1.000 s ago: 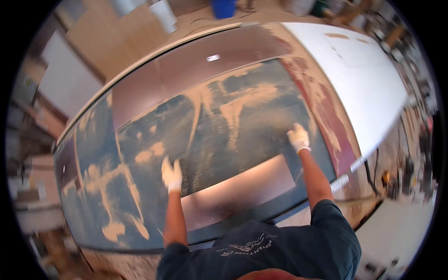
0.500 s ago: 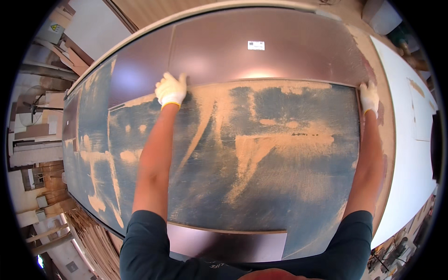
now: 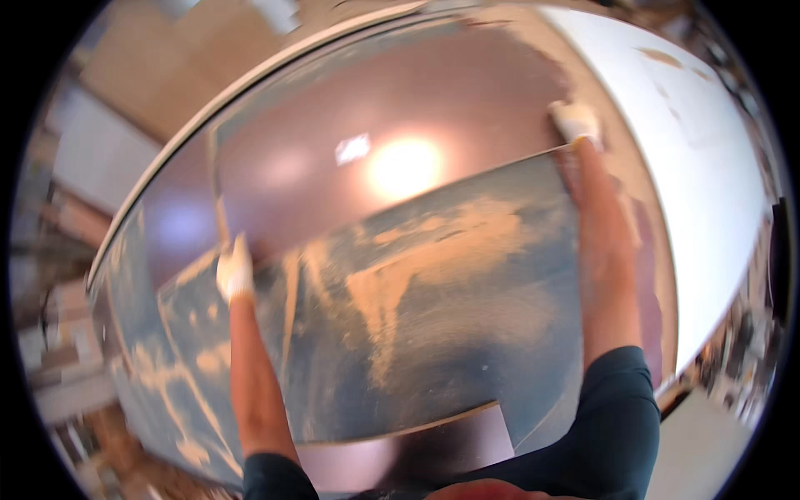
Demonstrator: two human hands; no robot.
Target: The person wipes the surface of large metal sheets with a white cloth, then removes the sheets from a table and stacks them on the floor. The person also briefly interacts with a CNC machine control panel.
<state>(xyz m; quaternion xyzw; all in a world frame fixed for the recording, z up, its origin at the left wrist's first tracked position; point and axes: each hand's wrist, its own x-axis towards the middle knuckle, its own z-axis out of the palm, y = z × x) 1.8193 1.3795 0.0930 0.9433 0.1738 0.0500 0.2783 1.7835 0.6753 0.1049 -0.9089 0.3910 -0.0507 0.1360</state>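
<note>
A large glossy brown panel (image 3: 317,179) with a small white label (image 3: 352,148) lies across the far part of a dark, dust-streaked work surface (image 3: 450,308). My left hand (image 3: 236,271), in a white knit glove, grips the panel's near edge by its left corner. At the near right corner my gloved right hand (image 3: 577,123) is closed around the edge. Both arms reach forward, set wide apart. Fingertips are blurred by motion. Left of the panel, across a narrow gap, lies another brown panel piece (image 3: 171,225).
Tan dust streaks (image 3: 387,292) cover the dark surface. A smaller brown panel (image 3: 408,454) lies close to my body. To the right stands a large white board (image 3: 667,167) beside a tan border strip. Blurred boards and workshop clutter (image 3: 75,333) fill the left side.
The view has turned and shifted. The large panel has come away from the far edge, baring a dark strip there, and a gap shows at its left seam. Both hands moved with it.
</note>
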